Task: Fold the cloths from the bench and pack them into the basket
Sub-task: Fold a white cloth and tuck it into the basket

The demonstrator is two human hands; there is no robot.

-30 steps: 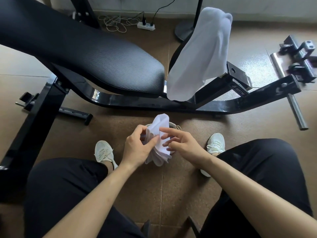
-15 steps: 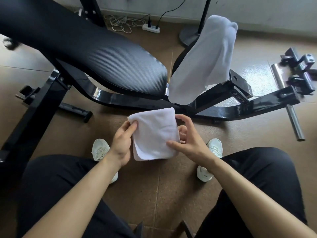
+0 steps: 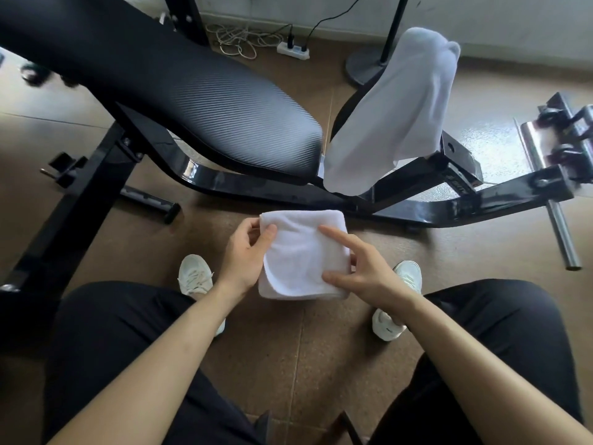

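I see a white folded cloth, a thick, roughly square terry pad lying flat between my knees, its loose curved edges towards me and the neat fold at the far side. A second white cloth hangs unfolded over the bench, draped off its right end beside the black ribbed pad.

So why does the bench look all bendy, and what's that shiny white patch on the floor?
Head view: the wide-angle lens curves the bench and its frame toward the edges; the bright patch on the floor at right is glare, probably daylight; the far left edge is smeared by motion blur, while the folded cloth and both hands look sharp.
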